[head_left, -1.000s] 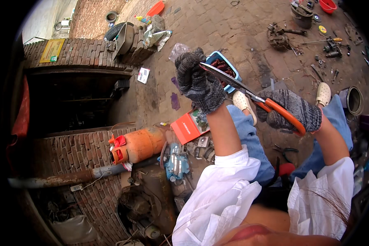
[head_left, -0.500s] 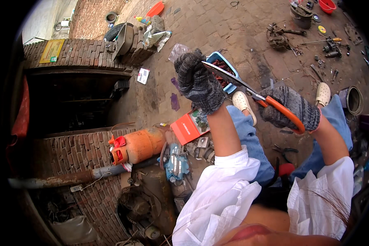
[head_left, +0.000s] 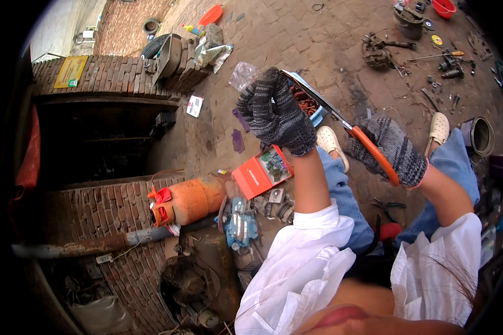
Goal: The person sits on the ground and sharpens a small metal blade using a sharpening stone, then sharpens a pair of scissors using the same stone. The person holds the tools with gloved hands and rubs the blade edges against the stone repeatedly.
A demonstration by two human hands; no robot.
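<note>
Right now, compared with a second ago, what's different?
The left hand has shifted slightly right, uncovering more of the red box. The tip of the scissors has moved up and right; the right hand still grips them. The blue tub and gas cylinder stayed put.

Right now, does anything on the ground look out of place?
Yes: pliers lie loose between the person's jeans legs, where a foot might catch them; a screwdriver lies beside scattered metal parts, upper right.

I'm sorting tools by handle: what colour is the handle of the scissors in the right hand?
Orange. The scissors' handle shows best in the head view.
</note>
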